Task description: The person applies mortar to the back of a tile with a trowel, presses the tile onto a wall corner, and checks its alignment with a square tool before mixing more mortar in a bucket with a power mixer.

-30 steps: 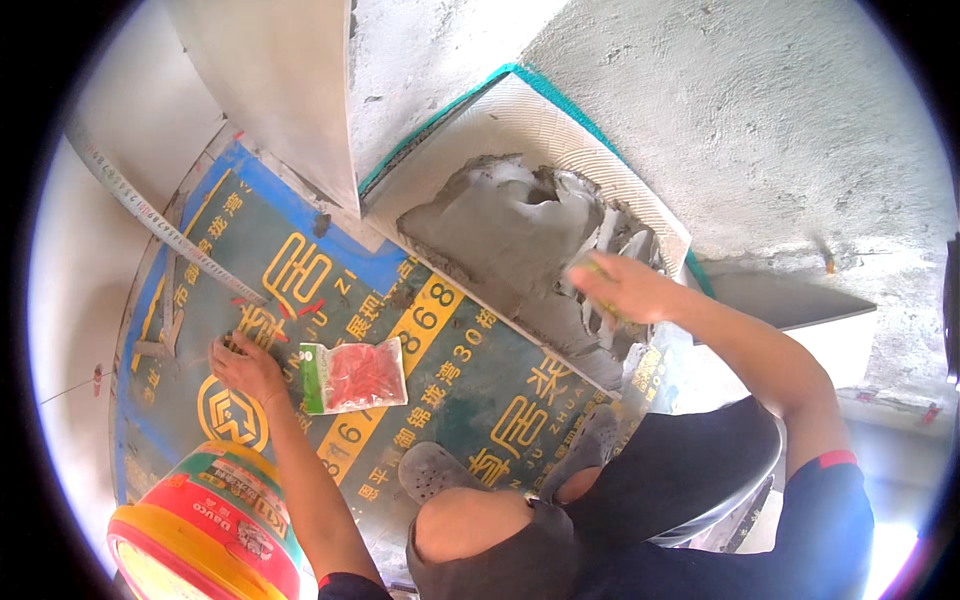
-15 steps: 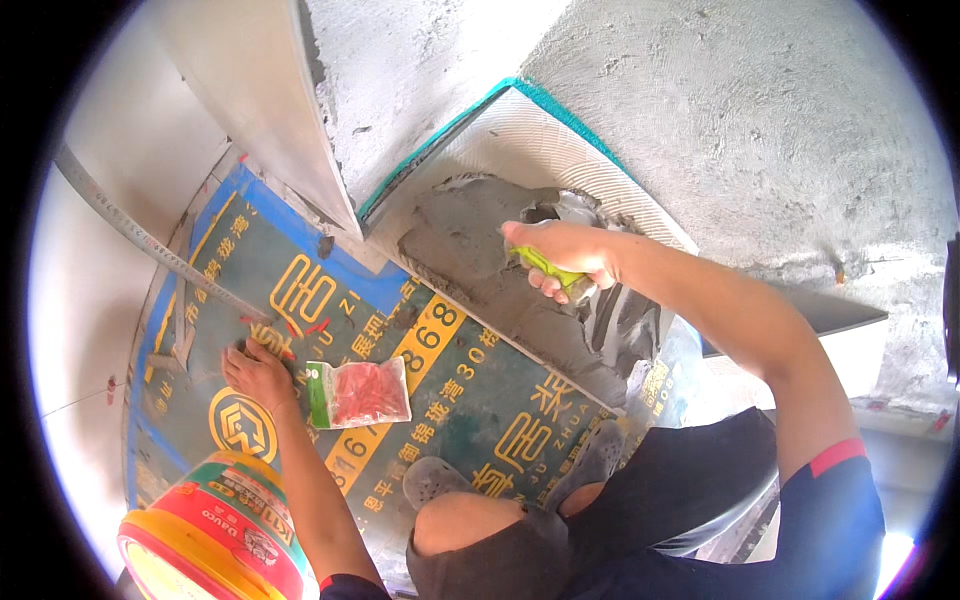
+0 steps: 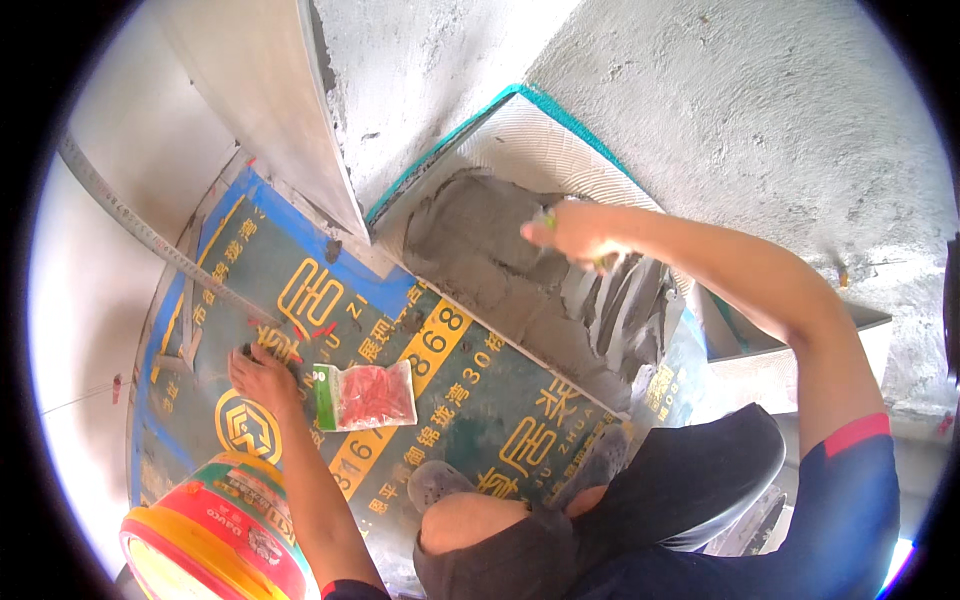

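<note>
My right hand (image 3: pixel 580 232), smeared by motion, grips a trowel whose green handle (image 3: pixel 605 263) shows only in small part. Its blade is hidden or too blurred to make out. Beneath the hand, wet grey mortar (image 3: pixel 480 225) covers much of a large tile (image 3: pixel 535 135) lying with its ridged back up. The mortar is smooth toward the left and heaped in folds at the right. My left hand (image 3: pixel 262 378) rests on the printed floor covering (image 3: pixel 400 460), fingers apart, near the lower end of a tape measure (image 3: pixel 195 270).
A clear bag of red plastic pieces (image 3: pixel 372 394) lies right of my left forearm. The red and yellow bucket (image 3: pixel 215 535) stands at the lower left. Upright tiles (image 3: pixel 270 90) line the left wall, and a rough cement wall (image 3: pixel 760 130) rises behind the tile. Another tile (image 3: pixel 800 360) is at the right.
The trowel has swung with my right hand, so its green handle shows less and the hand is blurred. The mortar's left part looks smoother. My left hand stays on the floor covering.
</note>
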A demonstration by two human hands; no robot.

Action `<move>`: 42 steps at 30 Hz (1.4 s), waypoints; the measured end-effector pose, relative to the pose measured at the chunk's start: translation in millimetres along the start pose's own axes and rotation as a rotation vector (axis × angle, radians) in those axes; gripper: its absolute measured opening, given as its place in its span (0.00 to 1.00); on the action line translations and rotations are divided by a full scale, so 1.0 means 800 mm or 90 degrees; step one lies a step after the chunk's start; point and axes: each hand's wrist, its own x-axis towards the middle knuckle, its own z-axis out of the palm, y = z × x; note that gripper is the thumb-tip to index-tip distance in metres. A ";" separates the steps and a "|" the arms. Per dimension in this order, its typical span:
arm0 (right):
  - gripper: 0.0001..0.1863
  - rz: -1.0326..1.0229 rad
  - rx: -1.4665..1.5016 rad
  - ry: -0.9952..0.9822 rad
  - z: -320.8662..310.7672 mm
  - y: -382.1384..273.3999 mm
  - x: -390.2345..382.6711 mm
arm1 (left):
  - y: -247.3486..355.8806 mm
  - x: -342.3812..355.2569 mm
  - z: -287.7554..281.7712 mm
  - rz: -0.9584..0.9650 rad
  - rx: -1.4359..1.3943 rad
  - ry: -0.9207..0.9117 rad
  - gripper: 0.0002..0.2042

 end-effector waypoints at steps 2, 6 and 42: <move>0.29 -0.103 -0.094 -0.017 0.018 0.016 -0.026 | -0.001 -0.002 -0.004 -0.041 0.017 -0.018 0.18; 0.30 -0.140 -0.351 0.187 0.001 0.064 -0.006 | -0.006 0.000 -0.002 -0.064 0.051 -0.060 0.19; 0.36 0.034 0.410 -0.117 0.095 0.222 -0.074 | -0.011 0.002 0.009 0.011 0.098 -0.007 0.19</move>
